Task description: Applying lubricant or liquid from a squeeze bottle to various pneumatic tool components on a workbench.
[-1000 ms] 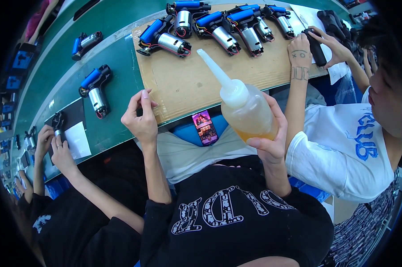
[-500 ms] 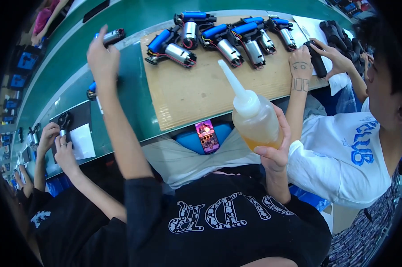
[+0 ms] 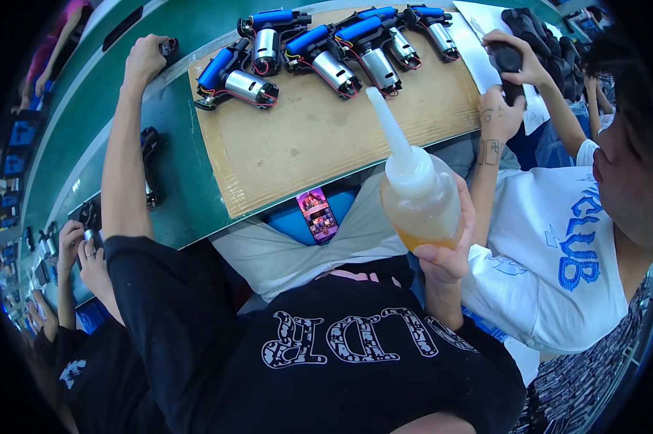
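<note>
My right hand (image 3: 448,249) is wrapped round a translucent squeeze bottle (image 3: 420,199) with a long white nozzle (image 3: 390,126) and amber liquid low inside. The bottle is tilted, nozzle up and away from me, over the front of the table. At the far left, my left hand (image 3: 146,61) is closed round a motor assembly (image 3: 169,49); only its dark end shows past the fingers. Several blue-and-silver motor assemblies (image 3: 248,88) with thin wires lie along the back of a cardboard sheet (image 3: 305,155). Another dark assembly (image 3: 150,166) lies beside my left forearm.
A phone (image 3: 317,215) with a lit screen rests on my lap. On the right, a co-worker's hands (image 3: 504,108) hold a black cylindrical part (image 3: 506,58) near a pile of black parts (image 3: 540,43). Another person's hands (image 3: 88,253) work at the left on the green table (image 3: 185,173).
My left hand has reached farther out and closed round the motor assembly. The view has shifted, so the cardboard appears farther left. The bottle stays in my right hand.
</note>
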Tool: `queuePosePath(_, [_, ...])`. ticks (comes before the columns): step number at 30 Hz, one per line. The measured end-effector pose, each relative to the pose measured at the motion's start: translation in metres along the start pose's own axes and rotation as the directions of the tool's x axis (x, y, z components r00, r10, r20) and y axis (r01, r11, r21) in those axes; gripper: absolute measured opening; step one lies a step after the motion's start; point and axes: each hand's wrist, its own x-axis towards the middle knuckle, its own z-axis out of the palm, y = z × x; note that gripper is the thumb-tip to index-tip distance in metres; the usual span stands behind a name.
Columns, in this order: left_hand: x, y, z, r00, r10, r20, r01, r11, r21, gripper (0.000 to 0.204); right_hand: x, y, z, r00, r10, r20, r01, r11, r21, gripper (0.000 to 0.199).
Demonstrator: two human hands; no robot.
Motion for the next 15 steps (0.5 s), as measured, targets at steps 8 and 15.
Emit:
queuePosePath(8, [-0.119, 0.086, -0.090, 0.934, -0.049, -0.354, -0.053, 0.961, -0.273, 0.054, 0.005, 0.013, -0.001, 0.999, 0.015, 0.036, -0.020, 0.990, 0.140, 0.095])
queuePosePath(15, [-0.247, 0.201, -0.092, 0.938, 0.097, -0.331, -0.182, 0.955, -0.235, 0.045, 0.003, 0.008, 0.006, 0.998, 0.012, 0.059, -0.022, 0.984, 0.175, 0.094])
